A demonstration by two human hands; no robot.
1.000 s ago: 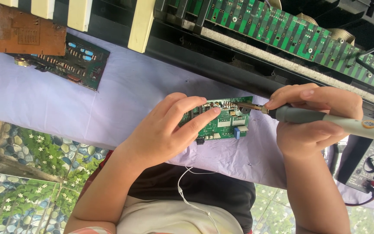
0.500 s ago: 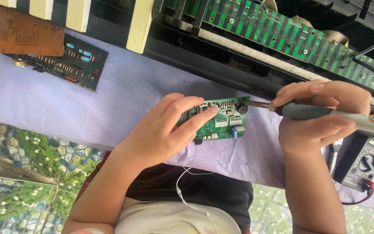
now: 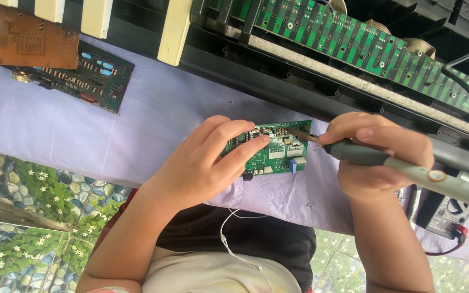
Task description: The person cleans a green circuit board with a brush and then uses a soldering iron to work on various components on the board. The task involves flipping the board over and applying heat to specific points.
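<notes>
Your left hand (image 3: 202, 168) pins small green circuit board (image 3: 275, 149) flat on lilac cloth (image 3: 82, 125), fingers curled over its 9 o'clock edge. Right hand (image 3: 378, 157) closed around soldering iron (image 3: 375, 157) — tip touching board's 3 o'clock side. Judged mid-job — how many joints are done, can't tell.

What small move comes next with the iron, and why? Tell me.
Probably ease the soldering iron tip down onto the small green circuit board: the tip hovers at its top edge, the right hand grips the handle, and the left hand pins the board.
</notes>
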